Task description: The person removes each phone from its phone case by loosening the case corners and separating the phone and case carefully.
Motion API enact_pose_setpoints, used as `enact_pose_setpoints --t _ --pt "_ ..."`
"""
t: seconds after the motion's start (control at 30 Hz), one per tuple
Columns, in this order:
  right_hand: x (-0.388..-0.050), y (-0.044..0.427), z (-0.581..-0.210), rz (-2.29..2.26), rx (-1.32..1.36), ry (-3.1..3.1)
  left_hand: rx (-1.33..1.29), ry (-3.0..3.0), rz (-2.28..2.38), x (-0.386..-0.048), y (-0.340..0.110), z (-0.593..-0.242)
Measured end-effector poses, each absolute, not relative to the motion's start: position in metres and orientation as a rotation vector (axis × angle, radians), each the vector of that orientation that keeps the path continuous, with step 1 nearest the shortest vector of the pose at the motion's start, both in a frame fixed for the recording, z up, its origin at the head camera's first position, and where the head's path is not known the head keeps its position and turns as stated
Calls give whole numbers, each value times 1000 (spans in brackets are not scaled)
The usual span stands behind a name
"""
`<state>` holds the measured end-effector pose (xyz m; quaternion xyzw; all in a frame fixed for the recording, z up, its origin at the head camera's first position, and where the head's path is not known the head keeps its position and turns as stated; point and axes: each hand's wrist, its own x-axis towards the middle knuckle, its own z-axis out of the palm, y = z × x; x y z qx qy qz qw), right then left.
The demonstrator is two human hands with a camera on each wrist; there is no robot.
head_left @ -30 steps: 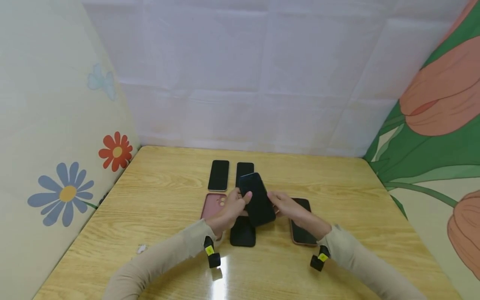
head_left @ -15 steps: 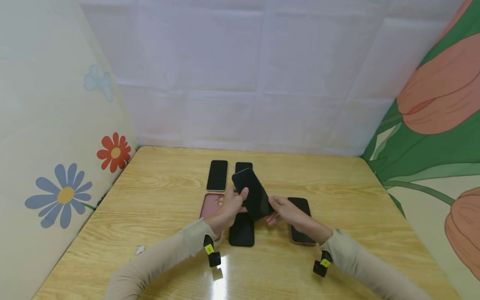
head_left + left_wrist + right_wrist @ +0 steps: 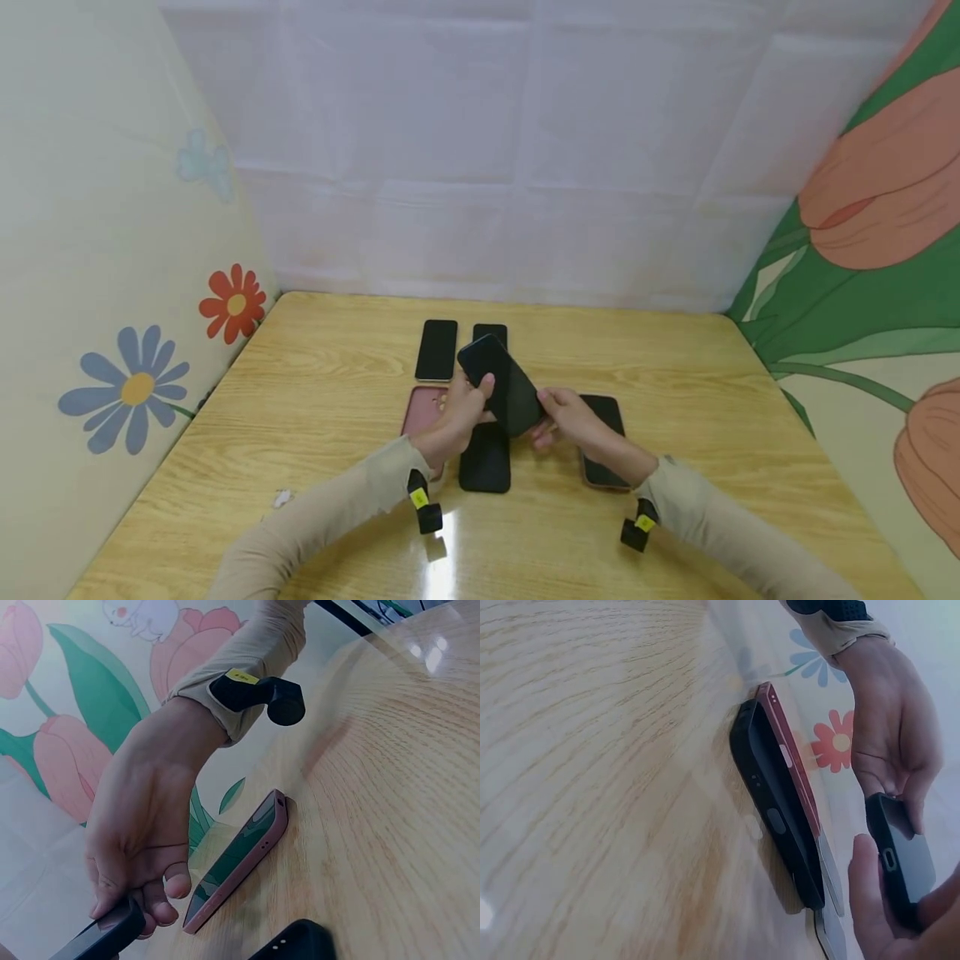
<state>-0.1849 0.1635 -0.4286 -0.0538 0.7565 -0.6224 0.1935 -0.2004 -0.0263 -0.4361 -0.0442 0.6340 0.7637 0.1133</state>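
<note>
Both hands hold a phone in a dark case (image 3: 519, 402), tilted with its top to the left, above the middle of the table. My left hand (image 3: 462, 414) grips its left edge, thumb over the screen. My right hand (image 3: 573, 419) pinches its lower right corner. In the right wrist view, the phone (image 3: 915, 859) shows its black side and a button cut-out. Below it on the table lies a black phone case (image 3: 485, 465), open side up. A pink phone case (image 3: 422, 406) lies partly under my left hand.
Two bare phones, one at the back left (image 3: 437, 350) and one beside it (image 3: 490, 331), lie on the wooden table (image 3: 660, 358). A phone in a pink case (image 3: 603, 410) lies under my right forearm. A small white scrap (image 3: 282, 498) is at the left.
The held phone has turned, its top leaning further left, and risen slightly. My right hand has shifted to its lower right corner. Things on the table have not moved.
</note>
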Motion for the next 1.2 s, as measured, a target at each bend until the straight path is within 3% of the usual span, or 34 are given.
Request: enact_pose_setpoints --t 0.7,1.2 --pt "-187 155 -424 -1791 40 2229 -54 1810 2288 -196 -30 -430" --pt "-190 156 -420 -1770 -108 2169 -88 1803 2312 -200 -33 -427"
